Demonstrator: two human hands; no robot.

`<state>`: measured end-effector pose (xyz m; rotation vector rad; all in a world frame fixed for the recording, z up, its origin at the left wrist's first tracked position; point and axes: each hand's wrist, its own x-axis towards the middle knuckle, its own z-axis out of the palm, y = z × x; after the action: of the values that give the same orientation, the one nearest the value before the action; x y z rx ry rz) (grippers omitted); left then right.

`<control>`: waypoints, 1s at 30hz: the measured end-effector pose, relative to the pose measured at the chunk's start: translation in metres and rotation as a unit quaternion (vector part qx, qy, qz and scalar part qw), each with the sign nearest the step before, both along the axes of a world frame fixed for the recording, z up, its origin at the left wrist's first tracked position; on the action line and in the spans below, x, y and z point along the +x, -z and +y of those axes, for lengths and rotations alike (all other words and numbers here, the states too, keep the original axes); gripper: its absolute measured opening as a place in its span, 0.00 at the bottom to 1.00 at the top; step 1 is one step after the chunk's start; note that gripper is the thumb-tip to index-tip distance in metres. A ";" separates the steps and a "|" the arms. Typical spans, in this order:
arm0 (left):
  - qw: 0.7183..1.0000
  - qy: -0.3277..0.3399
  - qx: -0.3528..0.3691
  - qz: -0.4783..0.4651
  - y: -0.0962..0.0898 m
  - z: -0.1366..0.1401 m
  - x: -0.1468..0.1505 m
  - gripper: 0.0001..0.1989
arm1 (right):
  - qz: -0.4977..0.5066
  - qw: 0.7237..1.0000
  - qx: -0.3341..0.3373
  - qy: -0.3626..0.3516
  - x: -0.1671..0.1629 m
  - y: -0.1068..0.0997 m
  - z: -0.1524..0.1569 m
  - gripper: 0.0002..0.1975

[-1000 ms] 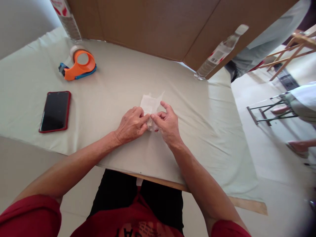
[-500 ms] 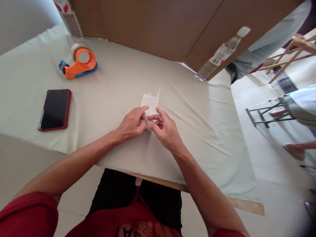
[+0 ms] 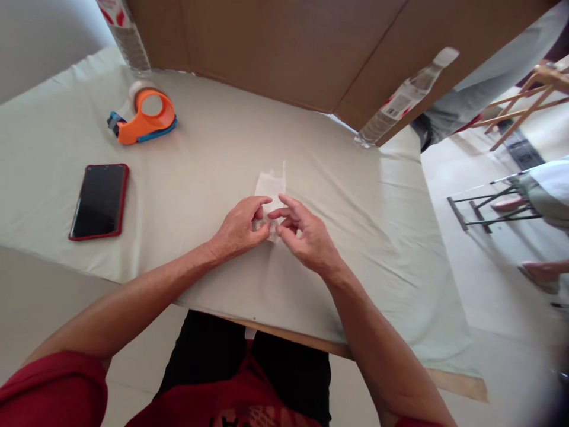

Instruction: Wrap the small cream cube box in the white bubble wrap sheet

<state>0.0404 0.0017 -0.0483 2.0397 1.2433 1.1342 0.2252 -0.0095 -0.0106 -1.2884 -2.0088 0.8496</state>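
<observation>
A thin white strip of paper or tissue [image 3: 270, 185] lies flat on the cloth in front of me, its far end torn and ragged. Its near end is crumpled around something small and clear that I cannot make out, partly hidden by my fingers. My left hand [image 3: 243, 222] holds this bunched end from the left, thumb pressed on it and index finger stretched over the strip. From the right, my right hand [image 3: 304, 232] hovers close, its thumb and fingers apart and bent, the tips beside the bunched end.
An orange and blue tape dispenser [image 3: 149, 121] and a red-cased phone [image 3: 100, 200] lie to the left. A cardboard panel [image 3: 275, 53] stands at the back, with a clear bottle [image 3: 402, 101] on its right and another bottle [image 3: 128, 44] on its left. Other people sit beyond the table's right edge.
My right thumb and fingers have spread and drawn slightly away from the bunched end. My left hand stays on it. The view has shifted a little.
</observation>
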 end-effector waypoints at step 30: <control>0.998 0.031 -0.006 0.047 -0.007 0.001 -0.001 0.15 | -0.387 0.915 0.068 -0.093 -0.023 -0.022 0.080 0.15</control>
<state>0.0393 0.0032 -0.0410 2.1296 1.2183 1.0116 0.2027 0.0700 0.0116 -1.5136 -2.7772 0.2584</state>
